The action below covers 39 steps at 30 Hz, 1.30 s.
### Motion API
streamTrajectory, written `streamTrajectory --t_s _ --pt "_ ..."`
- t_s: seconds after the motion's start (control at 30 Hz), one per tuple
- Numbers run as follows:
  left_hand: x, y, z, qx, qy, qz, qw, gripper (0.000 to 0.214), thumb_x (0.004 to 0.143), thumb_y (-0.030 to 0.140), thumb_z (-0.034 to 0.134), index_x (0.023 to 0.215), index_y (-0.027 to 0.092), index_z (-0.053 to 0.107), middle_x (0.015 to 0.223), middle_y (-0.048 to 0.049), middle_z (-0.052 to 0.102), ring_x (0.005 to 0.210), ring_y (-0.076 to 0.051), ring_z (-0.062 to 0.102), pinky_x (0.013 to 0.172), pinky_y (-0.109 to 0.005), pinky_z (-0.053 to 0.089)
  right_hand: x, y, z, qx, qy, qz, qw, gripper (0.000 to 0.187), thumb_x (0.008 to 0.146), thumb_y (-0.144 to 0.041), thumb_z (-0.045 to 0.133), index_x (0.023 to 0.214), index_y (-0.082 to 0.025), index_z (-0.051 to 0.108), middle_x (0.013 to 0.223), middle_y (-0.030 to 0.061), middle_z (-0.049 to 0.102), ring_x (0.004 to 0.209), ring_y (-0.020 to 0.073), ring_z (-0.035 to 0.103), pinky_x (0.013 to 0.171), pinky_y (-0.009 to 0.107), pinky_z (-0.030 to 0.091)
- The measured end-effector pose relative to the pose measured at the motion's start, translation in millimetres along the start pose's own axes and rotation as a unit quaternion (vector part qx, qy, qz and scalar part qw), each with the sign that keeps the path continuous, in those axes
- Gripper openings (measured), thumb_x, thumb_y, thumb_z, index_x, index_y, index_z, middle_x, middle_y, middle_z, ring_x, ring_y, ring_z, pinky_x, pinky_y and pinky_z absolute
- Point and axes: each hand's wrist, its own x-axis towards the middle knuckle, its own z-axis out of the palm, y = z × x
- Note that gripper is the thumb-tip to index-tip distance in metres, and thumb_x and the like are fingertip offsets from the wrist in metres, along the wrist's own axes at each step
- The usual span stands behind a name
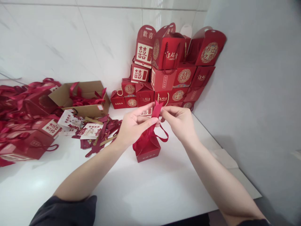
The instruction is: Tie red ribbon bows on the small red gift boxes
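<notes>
A small red gift box (148,153) stands on the white table in front of me, with red ribbon rising from its top and a loop hanging off to the right. Above the box, my left hand (136,122) pinches the upright red ribbon (157,110) between thumb and fingers. My right hand (177,121) is closed at the ribbon's right edge, thumb and forefinger together near its notched tip. The lower fingers of the right hand are partly hidden.
Stacked red gift boxes (164,78) stand against the tiled wall. Left of them is an open cardboard box (91,110) with red ribbons. Nearer lie red and gold strips (101,138) and white printed cards (91,131). Ribboned boxes (30,138) pile up at far left. A grey wall (254,78) borders the right.
</notes>
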Motion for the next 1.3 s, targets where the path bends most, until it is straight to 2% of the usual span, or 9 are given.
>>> streamTrajectory --t_s 0.2,0.43,0.63,0.93,1.0,1.13,1.2,1.3 --pt "2.7 -8.2 -1.1 -0.032 0.011 -0.024 0.999 0.048 0.071 0.038 0.076 0.114 0.017 0.068 0.094 -0.0093 0.075 0.085 -0.026 0.072 0.083 -0.041 0.060 -6.7 -9.9 2.8 0.030 -0.019 0.007 0.999 0.021 0.082 -0.035 0.063 0.078 -0.019 0.076 0.068 0.0020 0.070 0.065 0.0164 0.065 0.066 0.032 0.054" --pt "3.9 -7.6 -3.9 -0.018 -0.008 -0.031 0.999 0.045 0.071 0.040 0.076 0.108 0.016 0.071 0.092 -0.0091 0.076 0.082 -0.025 0.072 0.082 -0.039 0.060 -9.2 -9.3 1.7 -0.018 -0.026 -0.017 0.999 0.021 0.084 -0.033 0.060 0.081 -0.020 0.076 0.064 0.0013 0.068 0.059 0.0151 0.061 0.060 0.029 0.050" --pt "4.5 -7.6 -5.8 0.010 -0.010 -0.040 0.999 0.037 0.070 0.041 0.076 0.097 0.016 0.075 0.082 -0.0079 0.076 0.069 -0.022 0.072 0.068 -0.034 0.062 -8.6 -4.6 2.8 -0.107 0.018 -0.102 0.989 0.015 0.083 -0.029 0.062 0.081 -0.023 0.076 0.079 0.0033 0.067 0.070 0.0158 0.057 0.060 0.030 0.044" --pt "4.3 -7.7 -6.2 -0.009 -0.025 -0.062 0.998 0.035 0.069 0.037 0.078 0.096 0.016 0.075 0.079 -0.0076 0.075 0.069 -0.022 0.072 0.067 -0.032 0.062 -5.8 -3.8 0.3 -0.089 -0.014 -0.093 0.992 0.014 0.084 -0.029 0.062 0.079 -0.022 0.073 0.080 0.0030 0.065 0.075 0.0164 0.057 0.062 0.029 0.044" --pt "4.8 -7.2 -6.2 -0.003 -0.019 -0.063 0.998 0.032 0.068 0.038 0.078 0.089 0.015 0.075 0.077 -0.0080 0.075 0.069 -0.022 0.072 0.066 -0.032 0.061 -5.4 -3.9 -0.1 -0.080 -0.027 -0.094 0.992 0.019 0.085 -0.031 0.060 0.073 -0.021 0.071 0.078 0.0026 0.063 0.075 0.0159 0.057 0.063 0.029 0.044" --pt "5.9 -6.9 -7.4 0.021 -0.014 -0.059 0.998 0.026 0.069 0.039 0.077 0.078 0.015 0.074 0.072 -0.0070 0.074 0.064 -0.021 0.071 0.063 -0.031 0.059 -4.8 -4.7 -1.1 -0.065 -0.037 -0.090 0.993 0.042 0.090 -0.043 0.052 0.056 -0.019 0.060 0.071 0.0022 0.060 0.074 0.0156 0.056 0.065 0.030 0.044" --pt "6.0 -8.2 -8.2 0.030 -0.015 -0.047 0.998 0.025 0.071 0.039 0.076 0.077 0.016 0.074 0.071 -0.0064 0.074 0.063 -0.019 0.070 0.062 -0.030 0.058 -4.3 -4.9 -1.2 -0.074 -0.043 -0.084 0.993 0.036 0.087 -0.044 0.058 0.060 -0.020 0.063 0.072 0.0020 0.062 0.074 0.0157 0.056 0.066 0.030 0.044" --pt "6.0 -10.4 -9.0 0.038 -0.027 -0.035 0.998 0.024 0.073 0.038 0.074 0.080 0.016 0.075 0.070 -0.0057 0.073 0.063 -0.019 0.069 0.062 -0.030 0.057 -3.9 -4.7 -1.0 -0.088 -0.035 -0.086 0.992 0.018 0.080 -0.036 0.068 0.072 -0.021 0.069 0.076 0.0017 0.065 0.072 0.0150 0.057 0.065 0.030 0.045"
